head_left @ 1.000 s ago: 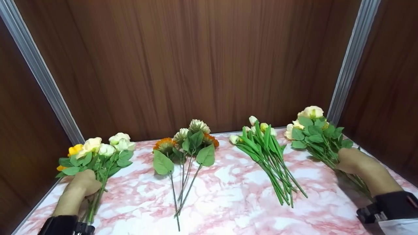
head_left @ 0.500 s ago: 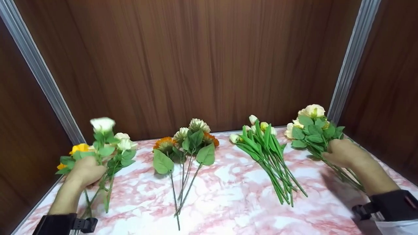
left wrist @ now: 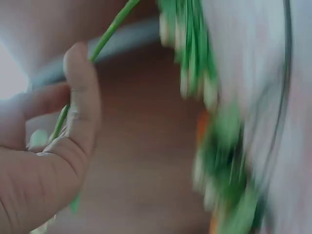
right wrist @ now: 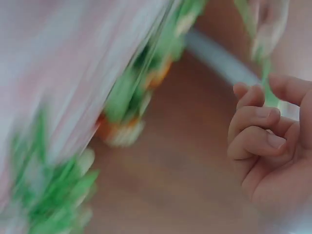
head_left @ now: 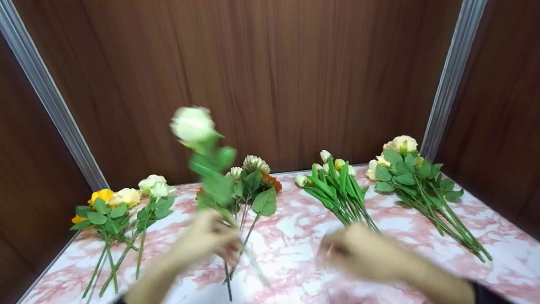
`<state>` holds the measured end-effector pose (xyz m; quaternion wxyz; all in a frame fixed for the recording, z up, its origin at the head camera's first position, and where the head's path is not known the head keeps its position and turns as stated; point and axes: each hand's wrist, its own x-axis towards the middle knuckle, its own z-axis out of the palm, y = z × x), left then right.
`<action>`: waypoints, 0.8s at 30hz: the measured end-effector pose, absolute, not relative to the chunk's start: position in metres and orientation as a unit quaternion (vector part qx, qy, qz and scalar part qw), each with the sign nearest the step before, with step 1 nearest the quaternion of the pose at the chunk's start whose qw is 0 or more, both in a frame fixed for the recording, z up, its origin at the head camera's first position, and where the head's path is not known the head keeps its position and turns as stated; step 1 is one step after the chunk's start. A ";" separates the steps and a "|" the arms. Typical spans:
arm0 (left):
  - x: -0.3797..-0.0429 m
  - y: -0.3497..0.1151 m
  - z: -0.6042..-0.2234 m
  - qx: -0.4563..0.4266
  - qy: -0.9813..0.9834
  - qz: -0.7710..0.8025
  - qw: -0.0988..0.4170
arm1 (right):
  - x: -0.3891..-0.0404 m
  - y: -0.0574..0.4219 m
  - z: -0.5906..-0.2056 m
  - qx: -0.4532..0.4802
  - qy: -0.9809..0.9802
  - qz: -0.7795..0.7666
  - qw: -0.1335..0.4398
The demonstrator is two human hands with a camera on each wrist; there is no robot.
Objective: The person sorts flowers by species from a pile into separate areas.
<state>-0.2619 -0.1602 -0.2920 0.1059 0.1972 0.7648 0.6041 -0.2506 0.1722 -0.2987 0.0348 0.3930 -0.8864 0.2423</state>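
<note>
My left hand (head_left: 204, 238) pinches the green stem (left wrist: 113, 28) of a white rose (head_left: 193, 124) between thumb and fingers. The rose is raised above the table, bloom up and tilted left, blurred by motion. It partly covers the orange and cream flowers (head_left: 255, 164) lying behind it. My right hand (head_left: 358, 253) hovers over the table in front of the tulips (head_left: 333, 185). In the right wrist view its fingers (right wrist: 253, 141) are loosely bent, and nothing is held in them.
On the left of the marble-patterned table (head_left: 295, 236) lie yellow, cream and white flowers (head_left: 126, 197). A bunch of cream roses (head_left: 403, 145) with leafy stems lies at the right. Brown wood-grain panels (head_left: 270, 84) enclose the back and sides.
My left hand has lifted the white rose from the left bunch and carried it right towards the middle. My right hand has let go of the right bunch and moved left.
</note>
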 end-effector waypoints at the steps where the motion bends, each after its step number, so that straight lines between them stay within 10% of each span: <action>1: -0.254 -0.145 -0.299 0.228 0.733 0.629 0.123 | -0.238 0.162 -0.301 0.415 -0.880 0.230 0.026; 9: -0.212 -0.082 -0.328 0.356 0.576 0.714 0.176 | -0.208 0.133 -0.325 0.596 -0.760 0.178 0.190; 24: -0.219 -0.094 -0.313 0.349 0.718 0.597 0.079 | -0.229 0.145 -0.321 0.540 -0.778 0.216 0.240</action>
